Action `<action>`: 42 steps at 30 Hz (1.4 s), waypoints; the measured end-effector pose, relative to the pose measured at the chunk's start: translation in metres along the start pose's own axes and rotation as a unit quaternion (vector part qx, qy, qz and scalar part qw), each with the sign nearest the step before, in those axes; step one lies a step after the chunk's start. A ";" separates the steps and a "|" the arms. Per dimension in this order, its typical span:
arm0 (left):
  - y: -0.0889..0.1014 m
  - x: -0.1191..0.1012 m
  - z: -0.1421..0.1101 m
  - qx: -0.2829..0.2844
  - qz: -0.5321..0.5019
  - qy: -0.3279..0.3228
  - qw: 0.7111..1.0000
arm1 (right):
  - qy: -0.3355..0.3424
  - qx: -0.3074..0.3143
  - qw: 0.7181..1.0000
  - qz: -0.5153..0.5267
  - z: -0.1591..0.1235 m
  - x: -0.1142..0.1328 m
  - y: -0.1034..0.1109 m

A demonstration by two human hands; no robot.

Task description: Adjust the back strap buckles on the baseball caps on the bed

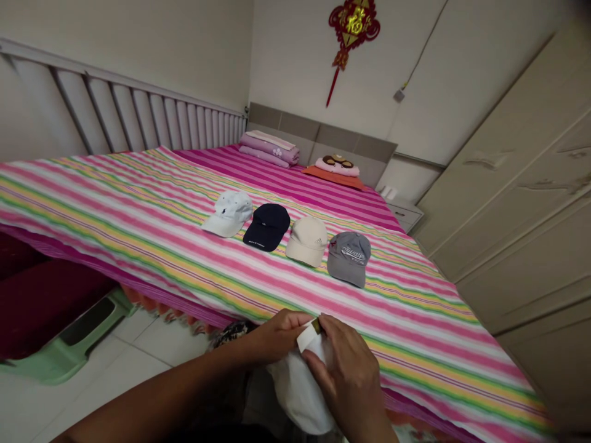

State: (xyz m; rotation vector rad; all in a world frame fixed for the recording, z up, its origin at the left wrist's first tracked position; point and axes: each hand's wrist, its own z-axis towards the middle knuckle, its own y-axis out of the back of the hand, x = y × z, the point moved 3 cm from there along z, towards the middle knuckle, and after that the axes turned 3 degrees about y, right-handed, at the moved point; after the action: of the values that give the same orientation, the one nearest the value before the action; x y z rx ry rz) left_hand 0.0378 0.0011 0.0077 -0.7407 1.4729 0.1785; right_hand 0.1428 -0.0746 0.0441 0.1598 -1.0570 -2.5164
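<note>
Hanging against right grip: white cap

The right hand hides part of the white cap. Lettering on the brim of the navy cap is too small to read — and picture edges crop the red wall ornament and the wardrobe.
</note>
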 end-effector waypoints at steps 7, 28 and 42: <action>0.002 0.001 0.000 -0.020 0.084 -0.040 0.995 | 0.033 -0.058 0.998 -0.003 0.002 0.006 -0.002; 0.019 0.012 -0.002 -0.067 -0.120 0.016 0.990 | -0.411 0.144 0.658 0.614 -0.004 -0.028 -0.044; 0.076 -0.024 -0.011 -0.139 -0.328 -0.040 0.933 | -0.414 0.122 0.545 0.719 0.006 -0.038 -0.084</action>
State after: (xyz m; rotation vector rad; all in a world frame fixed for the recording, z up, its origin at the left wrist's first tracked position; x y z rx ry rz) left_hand -0.0154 0.0618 0.0052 -1.4012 1.0631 -0.0988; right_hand 0.1483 -0.0019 -0.0126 -1.3706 -1.0253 -0.7516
